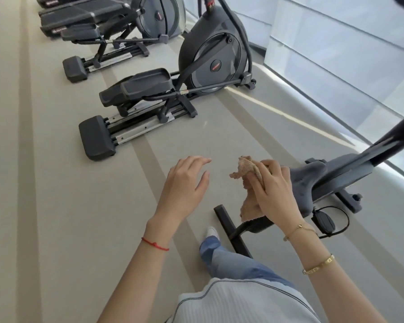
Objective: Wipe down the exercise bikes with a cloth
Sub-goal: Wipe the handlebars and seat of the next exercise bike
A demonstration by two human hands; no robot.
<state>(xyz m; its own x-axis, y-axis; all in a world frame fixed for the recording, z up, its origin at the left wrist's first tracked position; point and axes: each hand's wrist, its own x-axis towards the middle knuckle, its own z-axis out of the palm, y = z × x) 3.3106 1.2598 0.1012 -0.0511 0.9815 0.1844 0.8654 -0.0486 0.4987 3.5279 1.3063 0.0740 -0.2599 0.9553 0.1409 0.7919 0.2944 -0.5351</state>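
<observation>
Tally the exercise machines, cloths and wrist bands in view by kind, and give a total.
Dark grey elliptical trainers: 2, the near one and the far one
Dark grey exercise bike: 1
Tan terry cloth: 1
Red string bracelet: 1
Gold bracelets: 2, a thin chain and a bangle
Total: 7

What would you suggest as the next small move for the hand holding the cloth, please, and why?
Probably press the cloth down onto the bike's grey frame and start wiping along it. The right hand already has the cloth bunched in its grip just beside that frame, while the left hand hovers open and empty over the floor, so nothing else seems to need doing first.
</observation>
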